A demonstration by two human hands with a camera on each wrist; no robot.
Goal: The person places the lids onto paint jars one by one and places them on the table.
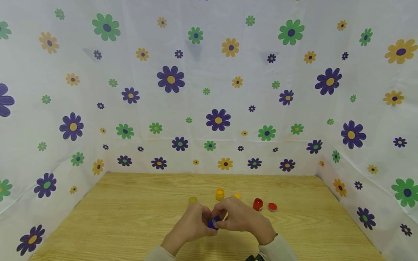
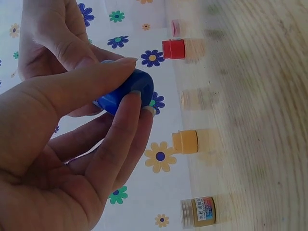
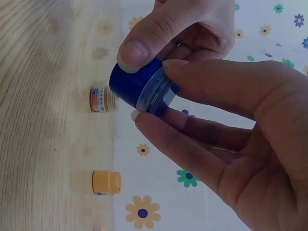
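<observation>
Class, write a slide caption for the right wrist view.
Left hand and right hand hold a blue jar; a yellow jar stands beyond.

Soft, even light falls on the flowered cloth (image 1: 209, 101) around me, with faint wedge shadows at ten, twelve and one o'clock. Both wrist views look dimmer, the left hand's fingers (image 2: 113, 139) shaded against pale cloth; there, the glossy surface (image 2: 260, 120) carries a smeared reflection beside the red jar (image 2: 173, 49) at twelve o'clock.
</observation>
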